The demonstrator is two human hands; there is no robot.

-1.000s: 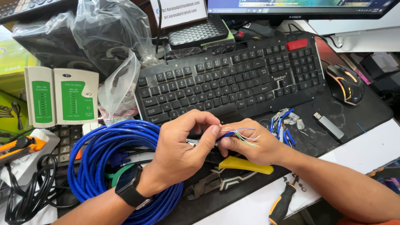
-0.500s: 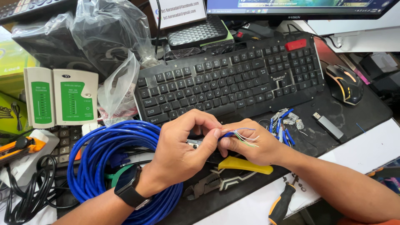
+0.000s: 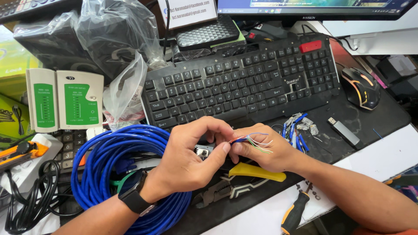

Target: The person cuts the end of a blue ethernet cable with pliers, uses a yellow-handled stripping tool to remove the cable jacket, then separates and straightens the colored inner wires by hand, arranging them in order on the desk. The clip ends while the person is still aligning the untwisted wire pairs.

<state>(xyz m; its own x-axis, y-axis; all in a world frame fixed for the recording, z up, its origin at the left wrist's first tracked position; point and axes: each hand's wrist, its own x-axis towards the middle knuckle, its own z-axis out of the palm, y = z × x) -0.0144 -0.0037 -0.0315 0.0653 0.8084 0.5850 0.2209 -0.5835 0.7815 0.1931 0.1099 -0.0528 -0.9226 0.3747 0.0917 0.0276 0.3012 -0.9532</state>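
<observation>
My left hand (image 3: 191, 159) and my right hand (image 3: 261, 152) meet over the desk in front of the black keyboard (image 3: 244, 82). Between their fingertips is the end of a blue network cable (image 3: 238, 140), its thin coloured wires (image 3: 259, 143) fanned out to the right over my right hand. My left thumb and forefinger pinch the cable's blue jacket; my right fingers hold the loose wires. The rest of the cable lies in a blue coil (image 3: 117, 174) under my left wrist, which wears a black watch (image 3: 133, 198).
A yellow-handled crimping tool (image 3: 244, 180) lies under my hands. Cable offcuts and clear plugs (image 3: 298, 126), a USB stick (image 3: 344, 130), a mouse (image 3: 360, 87) and a screwdriver (image 3: 295, 213) lie right. A green-and-white cable tester (image 3: 65, 104), plastic bags (image 3: 117, 43) and black cords (image 3: 30, 204) crowd the left.
</observation>
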